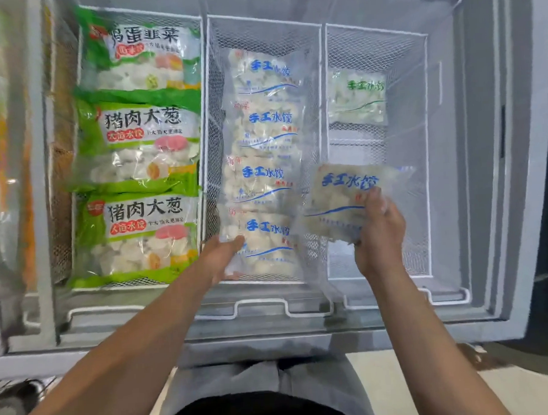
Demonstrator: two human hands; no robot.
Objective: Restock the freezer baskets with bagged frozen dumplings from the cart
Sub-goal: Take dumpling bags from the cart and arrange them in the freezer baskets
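Gripping a blue-print dumpling bag (342, 200) above the middle basket (258, 19), the right hand (380, 233) curls, while the left hand (219, 254) lies flat on the nearest stacked bag (265, 242).

Green bags (138, 132): three. Blue-print bags (266, 119): five. Green-print bag (357, 98): one.

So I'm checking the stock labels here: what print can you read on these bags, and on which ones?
"鸡蛋韭菜": far green bag, first character partly hidden.
"猪肉大葱" and "大馅水饺": middle green bag and near green bag.
"手工水饺" in blue: four clear bags in the middle basket, and the bag in the right hand.
"手工水饺" in green: bag in the right basket.
The small print and red corner logos are too blurred to read.
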